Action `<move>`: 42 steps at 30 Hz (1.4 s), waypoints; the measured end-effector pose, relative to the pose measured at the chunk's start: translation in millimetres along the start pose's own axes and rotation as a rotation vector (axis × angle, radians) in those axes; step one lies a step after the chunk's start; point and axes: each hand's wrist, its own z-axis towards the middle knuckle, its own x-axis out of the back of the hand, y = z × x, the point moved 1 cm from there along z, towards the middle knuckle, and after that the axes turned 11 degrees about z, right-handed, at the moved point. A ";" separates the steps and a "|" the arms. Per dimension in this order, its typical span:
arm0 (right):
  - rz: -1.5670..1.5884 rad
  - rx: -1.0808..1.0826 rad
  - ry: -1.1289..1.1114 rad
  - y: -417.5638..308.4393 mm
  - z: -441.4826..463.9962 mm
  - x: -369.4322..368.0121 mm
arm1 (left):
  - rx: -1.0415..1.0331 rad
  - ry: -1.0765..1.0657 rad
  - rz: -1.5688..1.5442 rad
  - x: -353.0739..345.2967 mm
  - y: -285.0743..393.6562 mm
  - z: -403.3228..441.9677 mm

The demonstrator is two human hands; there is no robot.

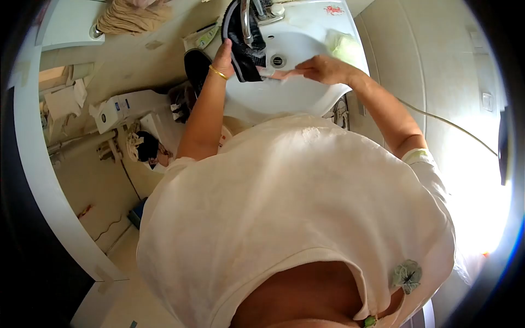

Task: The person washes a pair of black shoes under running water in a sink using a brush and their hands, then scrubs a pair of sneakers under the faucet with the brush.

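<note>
Head view | left hand [224,56], fingers partly hidden, gripped the black shoe [242,59] by the tap [246,27], over the basin [306,95]; right hand [324,70] pinched a pinkish brush [285,74] | scrubbing, I judged; next called for steady strokes

Black shoe [237,53] beneath the faucet [245,21]

No lettering can be read; the dark marks [104,117] on the white box [141,105] are too small.
</note>
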 end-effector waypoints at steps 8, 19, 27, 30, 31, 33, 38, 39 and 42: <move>0.169 -0.061 0.095 -0.3 15.7 -0.9 | -0.031 0.006 0.040 16.1 -5.5 9.2; 0.420 -0.390 -0.057 20.5 17.1 2.0 | -0.019 -0.019 -0.030 16.5 -7.2 3.8; 0.339 -0.248 0.148 10.8 24.3 1.3 | -0.023 0.025 -0.068 18.6 -28.3 15.3; 0.821 -0.560 -0.122 30.7 10.1 5.7 | 0.015 0.030 -0.032 9.2 -9.5 7.2; 0.952 -0.602 -0.213 41.6 9.2 3.1 | 0.036 0.048 -0.028 4.5 -5.2 3.6; 0.825 -0.621 -0.105 48.8 13.8 4.3 | 0.025 0.003 -0.028 12.6 -18.3 7.4; 0.708 -0.517 0.018 11.9 12.3 1.7 | 0.037 0.077 -0.036 20.3 -27.6 11.1; 0.768 -0.491 -0.010 12.0 7.1 -1.5 | 0.057 0.091 -0.054 15.7 -22.1 4.5; 0.609 -0.222 0.212 25.6 4.3 -15.0 | -0.014 0.150 -0.097 -3.6 -6.4 -2.0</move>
